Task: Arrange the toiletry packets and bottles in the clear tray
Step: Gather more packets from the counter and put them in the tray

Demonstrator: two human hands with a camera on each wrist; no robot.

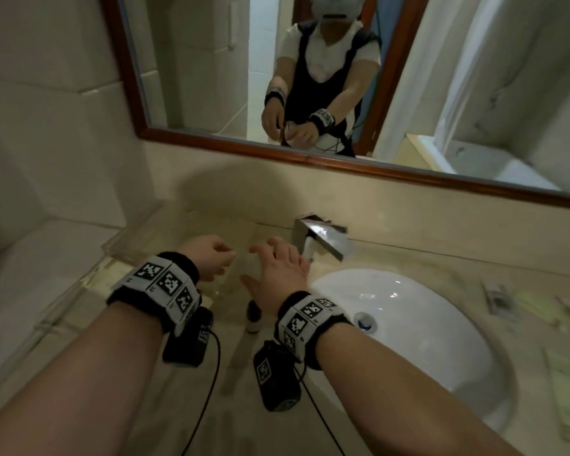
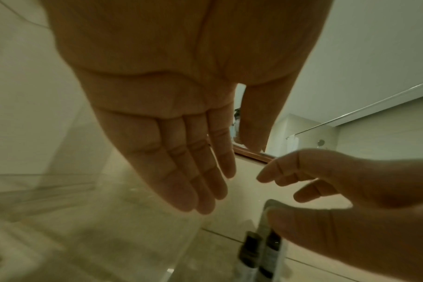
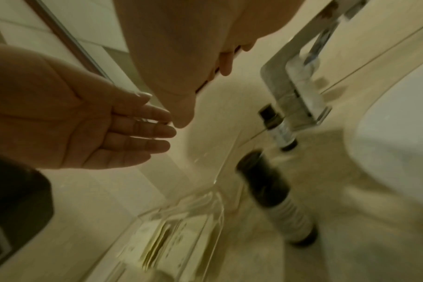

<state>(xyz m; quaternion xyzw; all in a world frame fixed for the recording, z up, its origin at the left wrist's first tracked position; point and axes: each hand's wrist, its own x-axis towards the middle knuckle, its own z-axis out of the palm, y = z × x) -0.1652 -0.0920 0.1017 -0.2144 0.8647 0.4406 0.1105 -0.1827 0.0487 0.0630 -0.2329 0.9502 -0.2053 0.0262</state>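
The clear tray (image 1: 125, 245) stands on the counter at the left against the wall; in the right wrist view the tray (image 3: 215, 208) holds pale packets (image 3: 157, 238). Two dark bottles with light labels lie on the counter just right of it: one bottle (image 3: 278, 196) nearer, a second bottle (image 3: 278, 129) by the faucet. In the head view one bottle (image 1: 254, 315) shows below my right wrist. My left hand (image 1: 224, 258) hovers over the tray's right end, fingers relaxed and empty. My right hand (image 1: 249, 263) hovers beside it above the bottles, fingers spread, holding nothing.
A chrome faucet (image 1: 323, 238) stands right behind my right hand, with the white sink (image 1: 408, 324) to the right. More packets (image 1: 524, 304) lie on the counter beyond the sink. A framed mirror (image 1: 310, 159) hangs above.
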